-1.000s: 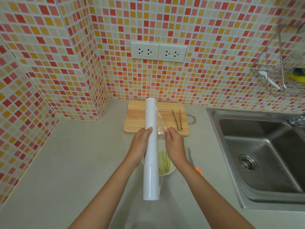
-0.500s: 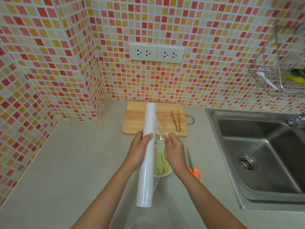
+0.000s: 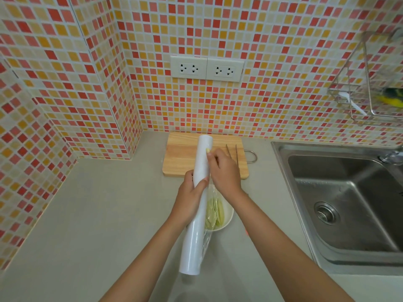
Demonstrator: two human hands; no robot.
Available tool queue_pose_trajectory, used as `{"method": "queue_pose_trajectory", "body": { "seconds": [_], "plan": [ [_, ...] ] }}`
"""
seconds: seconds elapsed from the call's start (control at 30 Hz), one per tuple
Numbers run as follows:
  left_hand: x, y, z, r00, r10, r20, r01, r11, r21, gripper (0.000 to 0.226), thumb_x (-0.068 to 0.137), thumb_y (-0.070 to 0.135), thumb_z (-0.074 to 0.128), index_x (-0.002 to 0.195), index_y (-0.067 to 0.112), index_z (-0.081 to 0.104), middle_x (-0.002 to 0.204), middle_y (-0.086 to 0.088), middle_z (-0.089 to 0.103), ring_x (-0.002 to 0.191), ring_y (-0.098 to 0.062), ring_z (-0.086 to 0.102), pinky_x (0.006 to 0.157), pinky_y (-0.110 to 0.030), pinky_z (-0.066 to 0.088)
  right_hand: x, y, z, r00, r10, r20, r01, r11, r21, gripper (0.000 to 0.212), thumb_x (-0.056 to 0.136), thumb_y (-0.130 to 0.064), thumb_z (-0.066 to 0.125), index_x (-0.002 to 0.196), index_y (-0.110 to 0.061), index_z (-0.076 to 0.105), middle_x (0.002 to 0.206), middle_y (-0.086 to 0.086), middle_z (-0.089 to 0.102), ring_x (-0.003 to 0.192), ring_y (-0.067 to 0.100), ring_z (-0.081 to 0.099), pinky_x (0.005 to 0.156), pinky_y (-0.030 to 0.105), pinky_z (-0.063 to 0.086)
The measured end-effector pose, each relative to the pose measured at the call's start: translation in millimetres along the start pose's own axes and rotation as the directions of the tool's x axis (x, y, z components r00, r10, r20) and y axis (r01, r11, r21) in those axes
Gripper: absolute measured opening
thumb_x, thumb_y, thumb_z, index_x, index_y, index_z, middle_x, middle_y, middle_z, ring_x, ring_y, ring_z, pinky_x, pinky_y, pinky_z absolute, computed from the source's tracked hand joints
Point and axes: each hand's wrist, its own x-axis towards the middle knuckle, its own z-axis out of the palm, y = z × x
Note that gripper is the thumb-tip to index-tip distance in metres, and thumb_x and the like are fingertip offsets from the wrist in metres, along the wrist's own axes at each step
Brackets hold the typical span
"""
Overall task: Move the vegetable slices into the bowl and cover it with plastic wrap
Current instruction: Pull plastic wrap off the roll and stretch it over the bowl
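Two hands work a roll of plastic wrap [image 3: 197,205] over the bench [image 3: 104,214]. One, the left hand [image 3: 189,198], grips the white roll about its middle, fingers curled round it, holding it slanted with its far end over the cutting board [image 3: 185,158] and its near end low toward the person. At the right side of the roll's far part is the right hand [image 3: 224,171], its fingers bent against the wrap; whether they pinch the film's loose edge cannot be told. A crinkled strip of clear film [image 3: 210,216] hangs along the roll's right side, over the white bowl [image 3: 226,219]. That bowl stands on the bench near the cutting board, partly hidden by the roll and the right forearm, and pale green vegetable slices [image 3: 218,212] lie inside it. Metal tongs [image 3: 234,149] rest on the board's right part. A steel sink [image 3: 349,203] is sunk into the bench at right.
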Motion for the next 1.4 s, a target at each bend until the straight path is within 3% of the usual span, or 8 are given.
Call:
{"method": "queue_pose_trajectory", "body": {
  "seconds": [0.13, 0.27, 0.4, 0.6, 0.83, 1.0, 1.23, 1.4],
  "plan": [
    [-1.7, -0.7, -1.7, 1.0, 0.023, -0.005, -0.023, 0.999, 0.035, 0.038, 0.082, 0.049, 0.052, 0.116, 0.033, 0.049, 0.102, 0.012, 0.064, 0.077, 0.007, 0.063, 0.069, -0.022, 0.047, 2.9, 0.9, 1.8, 1.0, -0.003, -0.005, 0.003, 0.997, -0.083, 0.032, 0.1, -0.033, 0.039, 0.082, -0.008, 0.049, 0.064, 0.001, 0.051, 0.062, 0.027, 0.054, 0.057, 0.04, 0.043],
    [-3.8, -2.4, -2.9, 0.999, 0.035, -0.002, -0.034, 0.998, 0.06, 0.042, 0.082, 0.049, 0.051, 0.12, 0.032, 0.048, 0.104, 0.014, 0.064, 0.082, 0.009, 0.062, 0.069, -0.022, 0.045, 1.7, 2.0, 4.7, 0.997, 0.075, -0.004, -0.075, 0.994, -0.084, 0.038, 0.098, -0.044, 0.036, 0.082, -0.012, 0.047, 0.062, -0.005, 0.051, 0.063, 0.024, 0.055, 0.058, 0.037, 0.042],
    [-3.5, -2.9, -3.0, 1.0, 0.017, -0.009, -0.016, 0.998, 0.054, 0.043, 0.081, 0.051, 0.051, 0.119, 0.032, 0.048, 0.103, 0.014, 0.064, 0.08, 0.008, 0.062, 0.069, -0.023, 0.045, 2.2, 3.6, 7.6, 0.999, -0.006, 0.047, 0.012, 0.992, -0.124, 0.029, 0.101, -0.029, 0.034, 0.076, -0.014, 0.038, 0.056, -0.007, 0.04, 0.058, 0.023, 0.046, 0.054, 0.035, 0.037],
    [-2.6, -7.0, -6.4, 0.999, 0.006, -0.035, -0.003, 0.997, 0.078, 0.028, 0.09, 0.043, 0.052, 0.116, 0.034, 0.046, 0.1, 0.013, 0.062, 0.079, 0.002, 0.063, 0.065, -0.022, 0.045, 6.6, 7.4, 9.1, 0.997, 0.068, 0.033, -0.064, 0.994, -0.091, 0.026, 0.101, -0.019, 0.033, 0.077, -0.012, 0.039, 0.059, -0.005, 0.039, 0.054, 0.017, 0.038, 0.051, 0.03, 0.028],
    [-3.0, -4.5, -6.5, 0.999, 0.017, -0.05, -0.012, 0.995, 0.095, 0.036, 0.082, 0.049, 0.05, 0.116, 0.035, 0.045, 0.1, 0.014, 0.063, 0.08, 0.005, 0.063, 0.069, -0.024, 0.049, -5.1, 3.2, 6.3, 0.991, 0.049, 0.126, -0.032, 0.991, -0.132, 0.04, 0.098, -0.043, 0.033, 0.071, -0.015, 0.041, 0.055, -0.006, 0.045, 0.053, 0.017, 0.046, 0.048, 0.029, 0.027],
    [0.0, -1.0, -6.2, 0.996, 0.04, -0.077, -0.032, 0.994, 0.103, 0.04, 0.081, 0.051, 0.049, 0.117, 0.034, 0.046, 0.1, 0.011, 0.064, 0.087, -0.007, 0.066, 0.077, -0.034, 0.055, -21.1, 6.8, 10.4, 0.994, -0.043, 0.099, 0.058, 0.986, -0.158, 0.039, 0.099, -0.039, 0.034, 0.07, -0.014, 0.042, 0.057, -0.004, 0.048, 0.055, 0.021, 0.05, 0.05, 0.03, 0.029],
    [2.0, -1.0, -7.7, 0.996, 0.024, -0.09, -0.017, 0.997, 0.081, 0.027, 0.091, 0.043, 0.053, 0.115, 0.031, 0.046, 0.099, 0.013, 0.062, 0.085, -0.001, 0.063, 0.068, -0.024, 0.048, -23.7, 11.7, 17.4, 0.998, 0.01, 0.061, -0.013, 0.998, 0.053, 0.039, 0.1, -0.02, 0.036, 0.063, -0.027, 0.028, 0.055, -0.007, 0.036, 0.051, 0.011, 0.033, 0.053, 0.031, 0.027],
    [2.5, -1.6, -9.0, 0.997, -0.01, -0.082, 0.013, 0.999, 0.03, 0.021, 0.095, 0.038, 0.054, 0.113, 0.028, 0.049, 0.101, 0.009, 0.062, 0.087, -0.005, 0.063, 0.066, -0.022, 0.045, -26.9, 21.9, 16.7, 0.978, 0.173, 0.119, -0.207, 0.893, 0.4, 0.035, 0.101, -0.017, 0.036, 0.067, -0.011, 0.039, 0.054, 0.009, 0.041, 0.049, 0.022, 0.039, 0.048, 0.034, 0.036]
  ]
}}
